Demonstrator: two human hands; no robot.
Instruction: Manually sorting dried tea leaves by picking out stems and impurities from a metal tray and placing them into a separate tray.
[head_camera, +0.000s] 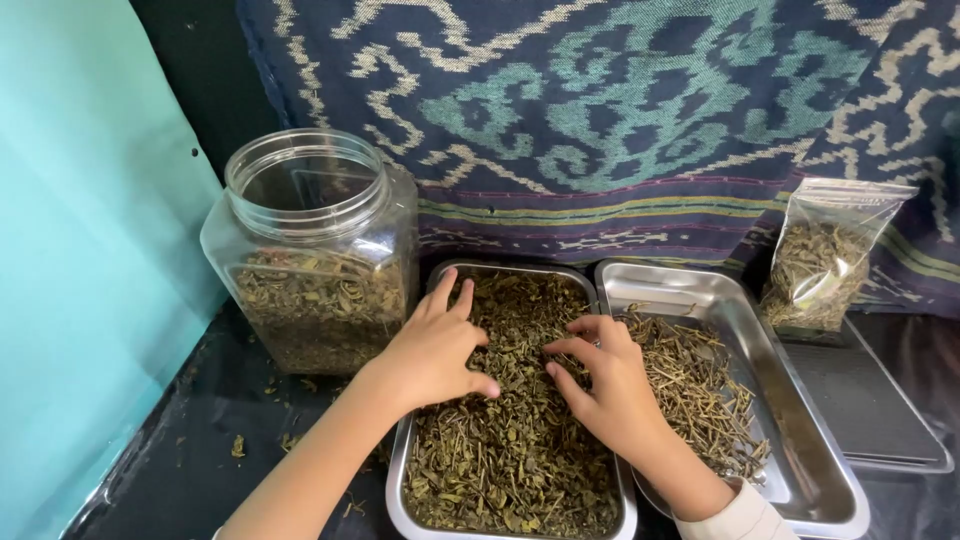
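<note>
both hands rest in a steel tray (402, 470) of dried leaves (515, 440): left hand (435, 350) spread flat on the pile, right hand (605, 385) pinching leaves with curled fingertips, beside a second tray (800, 440).

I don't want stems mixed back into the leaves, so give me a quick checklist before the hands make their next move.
1. Left hand resting on the leaf pile, fingers spread: ok.
2. Right hand on the leaves, fingers curled as if pinching; whether anything is held: cannot tell.
3. Left tray full of dried leaves: ok.
4. Right tray holds stems, bare metal left: ok.
5. Open jar upright, lidless: ok.
6. Bag upright, seal: cannot tell.
</note>
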